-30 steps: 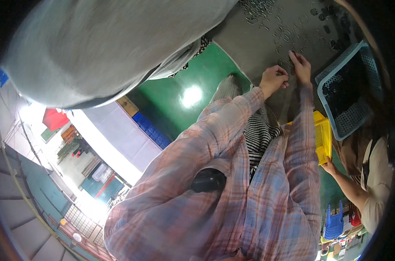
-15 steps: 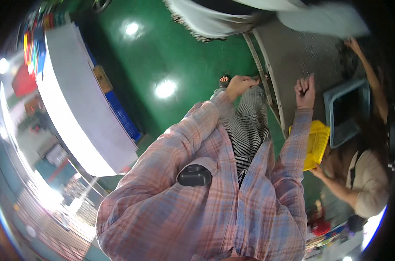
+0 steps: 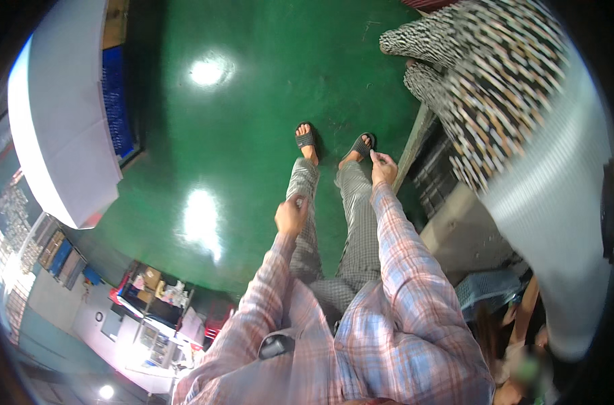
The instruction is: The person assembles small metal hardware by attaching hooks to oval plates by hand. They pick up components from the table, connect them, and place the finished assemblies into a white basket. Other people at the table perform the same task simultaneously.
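My left hand (image 3: pixel 292 216) hangs in front of my left trouser leg (image 3: pixel 305 233). Motion smears it, and its back covers most of the curled fingers. Farther forward and to the right, my right hand (image 3: pixel 383 167) is closed beside my right foot (image 3: pixel 361 144). Its thumb and forefinger point left, the other fingers are folded in, and nothing shows in them. Both hands are apart from the things around. Plaid sleeves (image 3: pixel 415 250) cover both arms, and dark open sandals are on my feet.
Speckled black-and-white bundles (image 3: pixel 503 81) and a pale ribbed sheet (image 3: pixel 550 223) stand at right. Below them are a grey-blue crate (image 3: pixel 486 290) and another person's arm (image 3: pixel 523 314). A long white-topped table (image 3: pixel 64 115) is at left, shelves (image 3: pixel 155 293) lower left. The green floor (image 3: pixel 253 88) shines.
My view has turned and moved forward. My left hand has dropped back towards my leg, my right hand has swung left. The speckled bundles are nearer; the yellow basket is out of sight.
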A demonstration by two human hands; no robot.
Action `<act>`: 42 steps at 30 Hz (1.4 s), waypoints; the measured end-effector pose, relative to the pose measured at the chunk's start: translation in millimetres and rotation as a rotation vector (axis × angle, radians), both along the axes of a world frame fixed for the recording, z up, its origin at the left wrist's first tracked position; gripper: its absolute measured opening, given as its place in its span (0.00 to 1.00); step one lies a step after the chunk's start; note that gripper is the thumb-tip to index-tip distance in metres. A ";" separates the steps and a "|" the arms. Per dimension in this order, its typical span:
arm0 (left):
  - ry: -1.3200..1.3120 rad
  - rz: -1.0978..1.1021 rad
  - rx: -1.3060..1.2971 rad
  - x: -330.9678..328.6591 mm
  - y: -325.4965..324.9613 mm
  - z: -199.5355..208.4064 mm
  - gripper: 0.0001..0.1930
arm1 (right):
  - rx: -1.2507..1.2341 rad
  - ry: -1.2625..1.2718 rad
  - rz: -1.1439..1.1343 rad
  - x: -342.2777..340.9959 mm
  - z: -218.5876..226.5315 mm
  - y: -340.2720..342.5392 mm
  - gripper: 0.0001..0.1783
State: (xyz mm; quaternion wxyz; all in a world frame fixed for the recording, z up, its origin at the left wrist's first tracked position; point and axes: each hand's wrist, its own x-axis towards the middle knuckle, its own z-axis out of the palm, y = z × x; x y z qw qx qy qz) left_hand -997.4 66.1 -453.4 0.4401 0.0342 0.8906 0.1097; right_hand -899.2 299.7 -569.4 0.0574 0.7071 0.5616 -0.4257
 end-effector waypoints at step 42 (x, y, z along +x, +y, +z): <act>-0.026 -0.252 0.021 20.7 -50.7 -50.7 0.12 | -0.073 -0.112 0.685 48.8 57.2 -124.3 0.11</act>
